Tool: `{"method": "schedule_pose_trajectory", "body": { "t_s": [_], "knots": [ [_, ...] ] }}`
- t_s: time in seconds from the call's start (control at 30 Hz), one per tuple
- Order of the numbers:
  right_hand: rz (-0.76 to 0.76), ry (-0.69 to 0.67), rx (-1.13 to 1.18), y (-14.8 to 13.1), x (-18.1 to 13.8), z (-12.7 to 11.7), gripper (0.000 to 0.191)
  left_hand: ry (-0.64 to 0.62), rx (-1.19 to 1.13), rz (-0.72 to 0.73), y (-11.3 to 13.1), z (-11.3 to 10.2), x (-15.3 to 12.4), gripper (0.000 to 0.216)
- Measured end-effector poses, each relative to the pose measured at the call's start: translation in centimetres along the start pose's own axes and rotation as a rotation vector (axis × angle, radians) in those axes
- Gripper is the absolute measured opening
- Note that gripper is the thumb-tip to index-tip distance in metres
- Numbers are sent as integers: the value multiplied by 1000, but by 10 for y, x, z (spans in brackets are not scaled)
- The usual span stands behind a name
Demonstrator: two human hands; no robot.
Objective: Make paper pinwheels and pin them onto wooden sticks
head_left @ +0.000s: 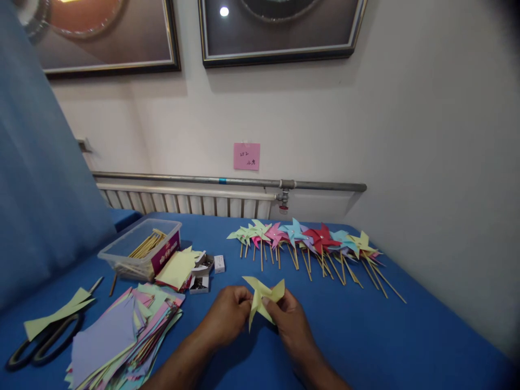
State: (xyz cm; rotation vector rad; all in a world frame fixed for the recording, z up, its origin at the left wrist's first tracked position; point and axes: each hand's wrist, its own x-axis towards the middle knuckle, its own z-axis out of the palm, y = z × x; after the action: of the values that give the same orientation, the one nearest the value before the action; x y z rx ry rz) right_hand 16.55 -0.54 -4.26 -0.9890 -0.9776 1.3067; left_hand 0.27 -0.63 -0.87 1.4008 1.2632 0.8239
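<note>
Both my hands hold a yellow paper pinwheel (263,296) just above the blue table (365,336). My left hand (227,317) pinches its left side with fingers closed. My right hand (289,319) grips its right side, fingers curled around the folded points. The pinwheel has no stick on it that I can see.
A row of finished coloured pinwheels on sticks (312,241) lies at the back. A clear box of wooden sticks (140,249) sits back left, beside yellow sheets (177,268) and small boxes (205,271). A stack of coloured paper (122,336) and black scissors (43,341) lie at the left.
</note>
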Motion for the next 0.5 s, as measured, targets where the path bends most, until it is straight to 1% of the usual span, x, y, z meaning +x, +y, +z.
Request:
{"method": "schedule_pose_trajectory", "body": {
  "t_s": [0.17, 0.23, 0.5],
  "knots": [
    [-17, -30, 34, -2, 2, 1, 47, -48, -54, -39, 5, 0, -1, 14],
    [-13, -39, 45, -3, 2, 1, 48, -47, -69, -47, 4, 1, -1, 14],
    [-10, -42, 60, -2, 4, 1, 51, -30, -72, -4, 1, 0, 1, 16]
  ]
}}
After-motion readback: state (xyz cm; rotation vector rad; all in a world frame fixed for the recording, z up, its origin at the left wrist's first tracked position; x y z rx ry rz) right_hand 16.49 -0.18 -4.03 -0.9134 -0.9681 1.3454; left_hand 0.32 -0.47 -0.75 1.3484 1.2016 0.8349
